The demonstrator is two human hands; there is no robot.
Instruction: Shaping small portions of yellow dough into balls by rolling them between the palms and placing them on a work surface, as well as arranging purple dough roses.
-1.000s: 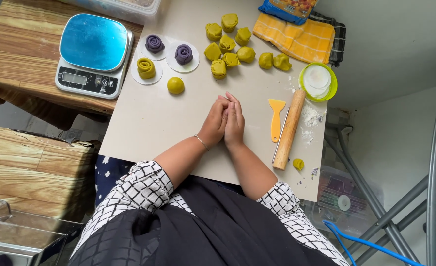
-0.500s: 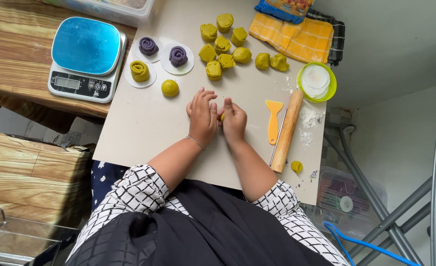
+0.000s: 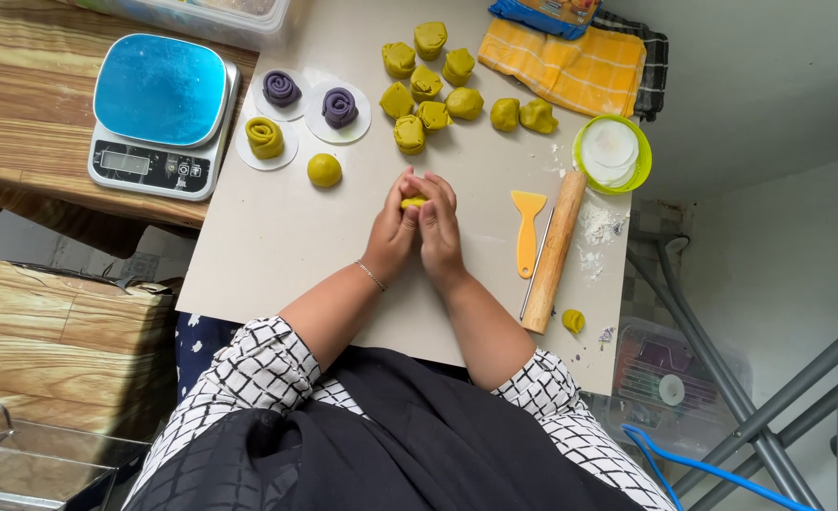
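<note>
Both of my hands meet over the middle of the pale board (image 3: 268, 246), pinching a small yellow dough piece (image 3: 413, 202) between the fingertips. My left hand (image 3: 391, 237) wears a thin bracelet; my right hand (image 3: 440, 232) presses against it. Beyond them lies a smooth yellow dough ball (image 3: 324, 170). A rolled yellow spiral (image 3: 265, 138) and two purple spirals (image 3: 281, 88) (image 3: 340, 107) rest on white paper rounds. Several folded yellow dough lumps (image 3: 426, 85) cluster at the far side.
A wooden rolling pin (image 3: 553, 251) and a yellow scraper (image 3: 528, 227) lie to the right, with a small dough scrap (image 3: 572, 321) near the edge. A green-rimmed bowl of paper rounds (image 3: 612, 153), a yellow cloth (image 3: 563, 66) and a blue-topped kitchen scale (image 3: 161, 112) stand around.
My hands went from flat palms pressed together to fingertips pinching the yellow dough piece, which now shows between them.
</note>
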